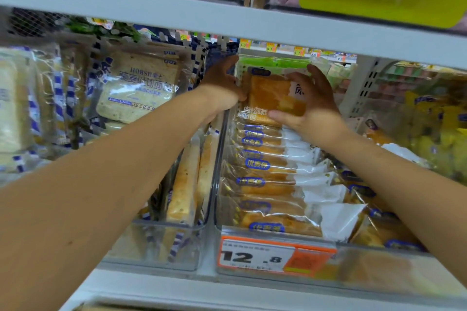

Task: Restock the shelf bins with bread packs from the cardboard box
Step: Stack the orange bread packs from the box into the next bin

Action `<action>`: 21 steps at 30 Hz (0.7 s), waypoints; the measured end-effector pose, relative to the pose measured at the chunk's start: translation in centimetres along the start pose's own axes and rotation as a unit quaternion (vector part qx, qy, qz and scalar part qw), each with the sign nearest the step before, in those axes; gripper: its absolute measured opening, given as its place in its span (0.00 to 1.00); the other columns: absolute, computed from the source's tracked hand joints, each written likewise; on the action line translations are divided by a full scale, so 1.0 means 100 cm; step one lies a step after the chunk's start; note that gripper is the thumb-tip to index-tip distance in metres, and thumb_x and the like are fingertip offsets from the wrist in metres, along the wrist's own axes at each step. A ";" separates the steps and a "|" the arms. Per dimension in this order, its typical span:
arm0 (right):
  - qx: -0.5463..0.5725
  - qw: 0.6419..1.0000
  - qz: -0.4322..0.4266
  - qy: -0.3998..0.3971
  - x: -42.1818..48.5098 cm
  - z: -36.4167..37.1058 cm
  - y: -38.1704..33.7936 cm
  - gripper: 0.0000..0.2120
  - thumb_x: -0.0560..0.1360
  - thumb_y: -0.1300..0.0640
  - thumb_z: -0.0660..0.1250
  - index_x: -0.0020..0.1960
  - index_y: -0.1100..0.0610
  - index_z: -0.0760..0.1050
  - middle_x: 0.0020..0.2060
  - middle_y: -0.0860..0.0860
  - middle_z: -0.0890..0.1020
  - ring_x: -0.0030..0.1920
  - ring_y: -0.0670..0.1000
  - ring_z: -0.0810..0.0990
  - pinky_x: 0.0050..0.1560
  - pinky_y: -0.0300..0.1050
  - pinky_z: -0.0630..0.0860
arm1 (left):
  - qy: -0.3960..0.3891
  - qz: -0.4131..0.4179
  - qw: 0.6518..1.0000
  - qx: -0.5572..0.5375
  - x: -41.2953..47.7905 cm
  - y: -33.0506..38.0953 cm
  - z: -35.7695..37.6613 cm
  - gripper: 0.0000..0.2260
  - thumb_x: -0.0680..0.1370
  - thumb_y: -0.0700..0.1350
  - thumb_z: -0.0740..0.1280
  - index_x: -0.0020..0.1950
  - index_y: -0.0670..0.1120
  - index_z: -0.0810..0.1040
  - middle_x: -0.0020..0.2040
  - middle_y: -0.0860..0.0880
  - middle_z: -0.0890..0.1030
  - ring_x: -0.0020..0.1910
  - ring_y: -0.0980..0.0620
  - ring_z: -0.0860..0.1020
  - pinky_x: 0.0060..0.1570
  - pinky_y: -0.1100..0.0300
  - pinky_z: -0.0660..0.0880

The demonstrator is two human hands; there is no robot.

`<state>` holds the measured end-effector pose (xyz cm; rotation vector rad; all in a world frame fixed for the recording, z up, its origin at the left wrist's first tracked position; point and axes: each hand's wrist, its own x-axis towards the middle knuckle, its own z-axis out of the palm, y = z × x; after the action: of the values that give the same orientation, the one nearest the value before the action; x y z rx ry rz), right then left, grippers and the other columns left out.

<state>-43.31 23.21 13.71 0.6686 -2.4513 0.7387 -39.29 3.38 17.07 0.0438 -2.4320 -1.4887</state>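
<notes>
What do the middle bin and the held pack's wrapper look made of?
The middle bin looks like clear rigid plastic, glossy: packs show through its straight walls. The held bread pack seems wrapped in thin glossy plastic film, partly clear, partly printed white; it crinkles and glints.

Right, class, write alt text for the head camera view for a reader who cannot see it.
A person's left hand and right hand hold a bread pack upright at the back of a clear shelf bin, behind a row of matching packs. An orange-edged price tag reading 12.8 sits on the bin's front, and a toast bag stands to the left.
</notes>
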 end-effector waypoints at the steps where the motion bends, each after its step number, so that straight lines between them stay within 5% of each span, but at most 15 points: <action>1: -0.004 1.000 0.008 -0.010 -0.002 -0.002 -0.001 0.42 0.64 0.32 0.70 0.74 0.42 0.61 0.78 0.49 0.50 0.78 0.50 0.45 0.75 0.47 0.50 | 0.003 -0.004 1.000 0.005 -0.002 0.002 0.000 0.37 0.74 0.30 0.69 0.78 0.50 0.60 0.52 0.51 0.77 0.42 0.57 0.76 0.26 0.74 0.71; 3: -0.030 0.999 0.017 -0.025 -0.005 -0.007 -0.005 0.47 0.61 0.28 0.65 0.76 0.39 0.55 0.79 0.47 0.45 0.78 0.50 0.42 0.77 0.50 0.47 | 0.002 -0.015 1.000 0.022 -0.006 0.006 0.000 0.36 0.75 0.30 0.68 0.78 0.49 0.59 0.48 0.53 0.76 0.43 0.56 0.77 0.29 0.72 0.73; 5: -0.067 0.997 0.012 -0.030 -0.008 -0.013 -0.011 0.47 0.63 0.28 0.65 0.77 0.39 0.53 0.79 0.48 0.45 0.78 0.52 0.41 0.77 0.52 0.47 | -0.006 -0.030 0.998 0.049 -0.012 0.008 -0.001 0.35 0.74 0.32 0.71 0.78 0.47 0.61 0.60 0.49 0.77 0.55 0.51 0.79 0.41 0.68 0.78; 8: -0.111 0.994 -0.003 -0.023 -0.019 -0.023 -0.024 0.42 0.68 0.35 0.69 0.77 0.44 0.57 0.78 0.52 0.54 0.78 0.54 0.49 0.76 0.52 0.53 | 0.001 -0.062 0.996 0.064 -0.036 0.011 -0.006 0.24 0.75 0.39 0.72 0.69 0.39 0.71 0.62 0.44 0.78 0.61 0.45 0.77 0.57 0.58 0.76; 12: -0.101 0.994 0.023 -0.028 -0.057 -0.036 -0.054 0.30 0.72 0.43 0.71 0.70 0.52 0.69 0.61 0.54 0.77 0.63 0.56 0.72 0.63 0.50 0.69 | 0.032 -0.046 0.997 0.056 -0.092 0.025 -0.016 0.05 0.76 0.43 0.71 0.49 0.42 0.79 0.50 0.45 0.80 0.51 0.48 0.79 0.56 0.57 0.75; 17: -0.030 0.999 -0.014 -0.001 -0.121 -0.065 -0.100 0.04 0.73 0.57 0.69 0.48 0.55 0.76 0.37 0.46 0.73 0.40 0.49 0.73 0.40 0.47 0.70 | 0.077 -0.048 0.995 0.050 -0.176 0.040 -0.030 0.14 0.76 0.46 0.72 0.32 0.50 0.72 0.42 0.50 0.78 0.45 0.57 0.74 0.50 0.65 0.68; 21: 0.070 0.994 0.061 -0.057 -0.185 -0.073 -0.134 0.05 0.71 0.58 0.68 0.41 0.50 0.72 0.30 0.45 0.73 0.36 0.50 0.73 0.42 0.49 0.74 | 0.060 -0.100 0.993 0.026 -0.248 0.027 -0.031 0.16 0.75 0.47 0.73 0.29 0.50 0.72 0.31 0.52 0.75 0.32 0.57 0.73 0.41 0.60 0.71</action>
<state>-19.37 23.46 13.36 0.6314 -2.5803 0.9522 -14.41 6.30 15.10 0.3869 -2.4278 -1.4546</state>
